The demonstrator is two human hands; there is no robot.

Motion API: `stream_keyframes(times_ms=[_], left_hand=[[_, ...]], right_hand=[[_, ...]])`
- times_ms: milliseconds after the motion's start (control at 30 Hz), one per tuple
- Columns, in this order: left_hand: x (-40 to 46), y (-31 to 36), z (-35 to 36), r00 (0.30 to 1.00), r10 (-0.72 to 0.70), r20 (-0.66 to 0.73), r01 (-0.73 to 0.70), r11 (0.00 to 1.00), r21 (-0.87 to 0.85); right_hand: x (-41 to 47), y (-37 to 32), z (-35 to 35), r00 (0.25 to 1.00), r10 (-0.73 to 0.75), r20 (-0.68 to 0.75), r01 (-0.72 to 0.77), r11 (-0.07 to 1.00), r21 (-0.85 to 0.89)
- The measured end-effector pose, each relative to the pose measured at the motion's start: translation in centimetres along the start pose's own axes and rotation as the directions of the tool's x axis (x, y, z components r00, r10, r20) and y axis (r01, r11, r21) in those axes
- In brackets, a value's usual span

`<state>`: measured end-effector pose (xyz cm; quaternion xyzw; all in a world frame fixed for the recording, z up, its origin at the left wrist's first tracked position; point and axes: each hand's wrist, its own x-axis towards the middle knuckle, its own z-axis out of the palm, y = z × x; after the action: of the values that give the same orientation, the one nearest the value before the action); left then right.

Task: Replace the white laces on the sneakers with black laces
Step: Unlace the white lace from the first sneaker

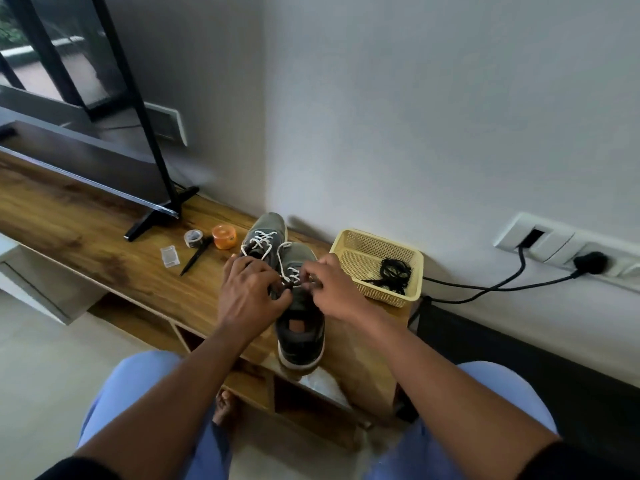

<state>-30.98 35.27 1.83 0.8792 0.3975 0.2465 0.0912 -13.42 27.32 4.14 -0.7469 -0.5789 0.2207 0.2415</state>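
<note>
Two grey sneakers stand side by side on a wooden shelf. The near sneaker (301, 327) points away from me with its heel toward me. The far sneaker (266, 233) lies behind and to the left. Both carry white laces (261, 241). My left hand (251, 299) and my right hand (334, 289) meet over the near sneaker's eyelets, each with fingers curled and pinching its white lace (290, 271). Black laces (394, 273) lie coiled in a cream plastic basket (349, 244) to the right.
Left of the shoes on the wooden shelf (86, 223) sit an orange jar (224, 236), a tape roll (193, 238), black scissors (195, 256) and a clear plastic piece (170, 256). A TV stand foot (156, 216) is further left. A wall socket with a black cable (585, 263) is right.
</note>
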Motion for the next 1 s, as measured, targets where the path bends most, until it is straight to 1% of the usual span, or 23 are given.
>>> stream_keyframes(times_ms=[67,133,200,267,300,367,433,467,567,667,733,833,1000], left_hand=[[0.1,0.0,0.2,0.998,-0.055,-0.013,0.055,0.998,-0.007],[0.2,0.0,0.4,0.994,-0.109,-0.006,0.109,0.994,-0.033],[0.3,0.2,0.5,0.992,-0.124,0.0,0.124,0.991,-0.045],[0.4,0.5,0.7,0.995,-0.105,0.003,0.105,0.993,-0.053],[0.4,0.7,0.8,0.995,-0.095,0.005,0.096,0.993,-0.069],[0.6,1.0,1.0,0.996,-0.087,0.006,0.088,0.991,-0.103],[0.6,1.1,1.0,0.997,-0.081,0.013,0.082,0.991,-0.108],[0.6,1.2,1.1,0.997,-0.074,0.016,0.075,0.992,-0.102],[0.8,1.4,1.0,0.998,-0.064,0.026,0.066,0.996,-0.064],[1.0,1.5,1.1,0.999,-0.053,0.01,0.053,0.998,-0.035],[1.1,1.4,1.2,0.999,-0.05,0.011,0.05,0.999,-0.013],[1.2,1.5,1.3,0.998,-0.06,0.004,0.06,0.998,0.004],[2.4,2.0,0.2,0.992,-0.104,0.074,0.097,0.991,0.096]], right_hand=[[-0.3,0.5,-0.7,1.0,0.012,0.02,-0.014,0.994,0.108],[-0.8,1.2,-1.3,1.0,0.011,0.024,-0.015,0.987,0.162],[-1.2,1.6,-1.6,0.999,0.027,0.039,-0.033,0.986,0.164],[-1.3,1.6,-1.6,0.998,0.046,0.039,-0.051,0.99,0.13],[-1.3,1.4,-1.5,0.998,0.045,0.033,-0.048,0.995,0.083],[-1.4,0.9,-1.2,1.0,0.017,0.017,-0.015,0.994,-0.107],[-1.5,0.3,-0.8,0.998,-0.045,-0.035,0.031,0.944,-0.328],[-1.6,0.0,-0.7,0.994,-0.083,-0.066,0.049,0.914,-0.403],[-1.2,-0.7,-0.3,0.977,-0.186,-0.106,0.103,0.843,-0.529],[-0.3,-0.9,0.1,0.969,-0.237,-0.073,0.15,0.793,-0.59],[0.1,-0.6,0.4,0.972,-0.223,-0.071,0.144,0.809,-0.57],[0.7,-0.2,0.5,0.984,-0.165,-0.06,0.117,0.87,-0.48],[1.9,-0.8,-2.0,0.994,-0.044,0.1,0.067,0.968,-0.241]])
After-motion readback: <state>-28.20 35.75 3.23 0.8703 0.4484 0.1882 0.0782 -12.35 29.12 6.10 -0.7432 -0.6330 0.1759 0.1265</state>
